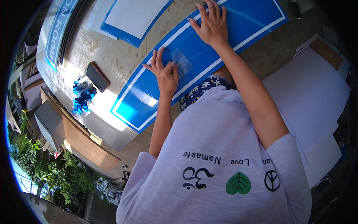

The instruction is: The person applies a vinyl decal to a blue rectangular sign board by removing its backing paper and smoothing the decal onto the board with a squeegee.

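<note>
My left hand [164,74] is over the blue sign panel [138,86], thumb and forefinger pinched at a small crinkled piece of clear plastic film [182,63], its other fingers stretched out. Farther along the same panel, my right hand [214,28] lies with fingers spread near its upper edge, holding nothing. White border lines run round the long blue panel, and sunlight glares off its near-left end.
On the metal-looking table [123,67] lie a phone [97,76], a heap of blue scraps [82,96] and another blue-and-white sheet [138,18]. A lettered blue sign [59,33] is at upper left. Large white sheets [305,86] lie to the right.
</note>
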